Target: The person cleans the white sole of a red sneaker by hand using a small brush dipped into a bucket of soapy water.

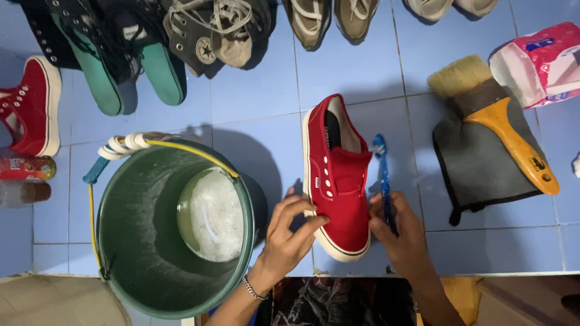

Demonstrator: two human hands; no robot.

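Observation:
A red lace-less sneaker point(338, 175) with a white sole lies on the blue tiled floor point(260, 90), toe toward me. My left hand point(290, 232) grips its toe end from the left side. My right hand point(402, 232) is closed around the handle of a blue toothbrush point(382, 172), whose head points away from me beside the shoe's right edge. A bracelet sits on my left wrist.
A green bucket point(139, 241) with soapy water and a yellow handle stands at left. A wide paintbrush point(495, 115) lies on a grey cloth point(477, 163) at right, next to a pink packet point(541, 60). Several other shoes line the far side; a red high-top point(33, 105) and bottles point(24, 178) sit far left.

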